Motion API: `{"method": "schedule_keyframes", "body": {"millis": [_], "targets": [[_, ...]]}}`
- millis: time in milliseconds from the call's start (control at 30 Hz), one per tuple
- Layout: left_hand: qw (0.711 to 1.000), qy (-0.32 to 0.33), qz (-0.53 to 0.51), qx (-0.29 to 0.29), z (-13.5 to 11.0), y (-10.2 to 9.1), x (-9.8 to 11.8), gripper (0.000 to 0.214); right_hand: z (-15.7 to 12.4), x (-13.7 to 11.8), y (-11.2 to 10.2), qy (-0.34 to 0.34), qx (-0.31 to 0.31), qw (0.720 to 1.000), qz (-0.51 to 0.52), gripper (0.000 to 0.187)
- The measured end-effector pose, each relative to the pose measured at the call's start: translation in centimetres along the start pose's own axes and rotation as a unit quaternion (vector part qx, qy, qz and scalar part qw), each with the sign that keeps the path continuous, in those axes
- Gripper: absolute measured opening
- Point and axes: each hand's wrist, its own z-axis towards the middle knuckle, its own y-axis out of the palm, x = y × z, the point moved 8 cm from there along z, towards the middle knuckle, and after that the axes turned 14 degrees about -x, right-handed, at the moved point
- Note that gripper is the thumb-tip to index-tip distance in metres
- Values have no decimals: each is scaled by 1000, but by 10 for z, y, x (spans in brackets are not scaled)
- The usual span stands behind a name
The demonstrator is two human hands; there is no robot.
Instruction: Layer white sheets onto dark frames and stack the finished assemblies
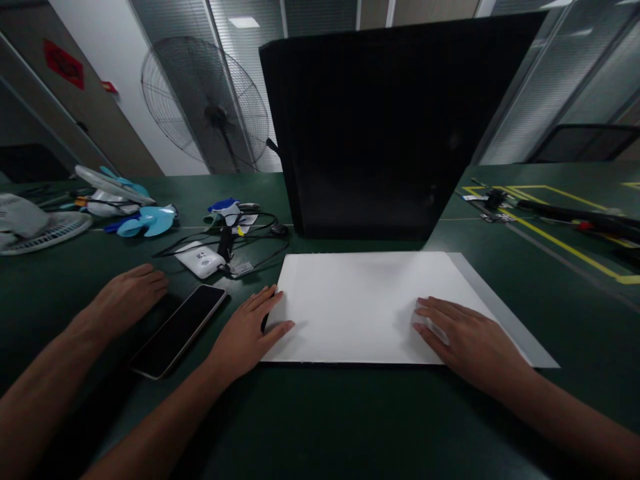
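Note:
A white sheet (350,307) lies flat before me, with a thin dark edge showing beneath its near side. My left hand (245,337) rests at the sheet's left edge, thumb on top and fingers stretched out. On the right part of the sheet, my right hand (470,337) has its fingers and thumb curved round a small whitish, partly see-through thing (433,327); its kind is unclear. A second, greyer sheet (515,320) sticks out along the right side. Behind the sheets rises a large black panel (395,127), tilted back.
Another person's hand (130,297) lies at the left, near a dark-screened phone (180,330). Beyond are a white device (200,259) with black cables, light-blue fan blades (147,220) and a white fan grille (55,233). Black gear (565,210) lies among yellow tape lines at right.

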Motion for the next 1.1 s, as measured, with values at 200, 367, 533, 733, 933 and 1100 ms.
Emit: {"method": "schedule_keyframes", "body": {"millis": [200, 367, 533, 733, 933, 1100], "targets": [[1000, 8, 1, 9, 1, 1, -1, 78, 2, -17, 1, -45, 2, 999, 3, 48], [1000, 5, 1, 6, 1, 0, 1, 81, 2, -21, 2, -65, -13, 998, 12, 50], [1000, 13, -2, 10, 0, -1, 2, 73, 1, -25, 0, -84, -23, 996, 20, 51], [1000, 20, -3, 17, 0, -4, 4, 67, 1, -30, -2, -111, -18, 993, 37, 51], [1000, 20, 15, 11, 1, -3, 5, 68, -1, -34, -5, -152, -61, 985, 47, 66], [999, 13, 37, -5, 0, -1, 7, 69, -5, -35, -7, -193, -84, 977, 47, 92]]}}
